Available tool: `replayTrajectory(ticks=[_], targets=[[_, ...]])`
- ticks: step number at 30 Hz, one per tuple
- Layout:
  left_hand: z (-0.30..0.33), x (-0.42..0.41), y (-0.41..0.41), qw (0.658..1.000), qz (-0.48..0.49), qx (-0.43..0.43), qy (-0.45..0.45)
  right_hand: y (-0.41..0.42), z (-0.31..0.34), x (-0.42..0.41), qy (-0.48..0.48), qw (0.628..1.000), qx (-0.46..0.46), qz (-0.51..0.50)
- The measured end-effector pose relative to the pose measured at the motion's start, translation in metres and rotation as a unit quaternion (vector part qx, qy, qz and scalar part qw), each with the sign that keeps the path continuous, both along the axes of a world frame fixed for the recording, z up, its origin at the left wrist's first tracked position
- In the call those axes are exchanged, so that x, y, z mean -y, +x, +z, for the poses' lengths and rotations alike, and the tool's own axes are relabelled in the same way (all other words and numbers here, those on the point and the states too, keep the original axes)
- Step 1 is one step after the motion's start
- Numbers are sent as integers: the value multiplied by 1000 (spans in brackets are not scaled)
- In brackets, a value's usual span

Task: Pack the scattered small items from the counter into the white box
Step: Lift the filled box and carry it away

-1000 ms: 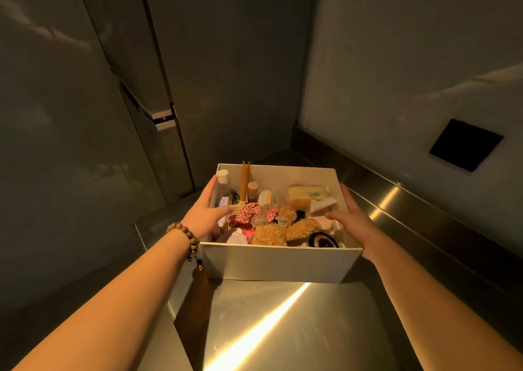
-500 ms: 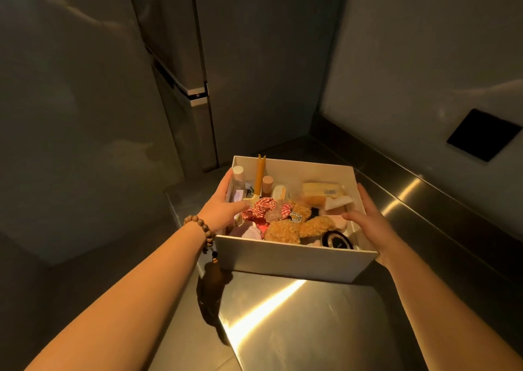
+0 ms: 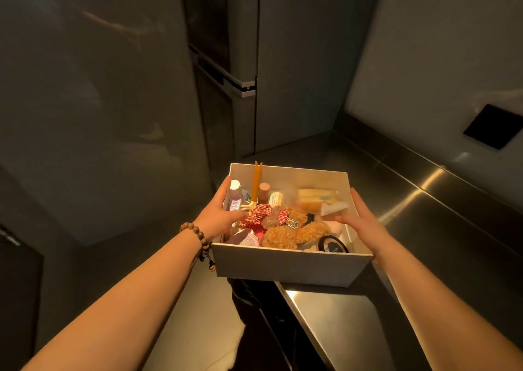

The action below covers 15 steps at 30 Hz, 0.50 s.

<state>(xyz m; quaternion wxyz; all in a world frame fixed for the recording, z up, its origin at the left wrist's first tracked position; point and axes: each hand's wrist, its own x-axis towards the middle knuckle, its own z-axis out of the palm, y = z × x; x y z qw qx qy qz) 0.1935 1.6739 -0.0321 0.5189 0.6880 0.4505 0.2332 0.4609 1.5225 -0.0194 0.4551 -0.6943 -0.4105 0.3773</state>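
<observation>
Dim room, steel counter (image 3: 353,325); grey fridge (image 3: 243,59), dark wall plate (image 3: 493,130)
</observation>
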Motion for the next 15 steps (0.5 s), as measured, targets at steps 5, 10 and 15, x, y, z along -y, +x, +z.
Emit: replayTrajectory(ticks=[5,10,15], targets=[[3,11,-91,999,37,4,-4,-70,-2,-18,0,998,11,69],[3,17,-177,995,98,0,27,-143,-5,-53,-24,994,16,109],[3,11,-245,989,141,32,33,-205,-11,-95,-22,988,16,155]])
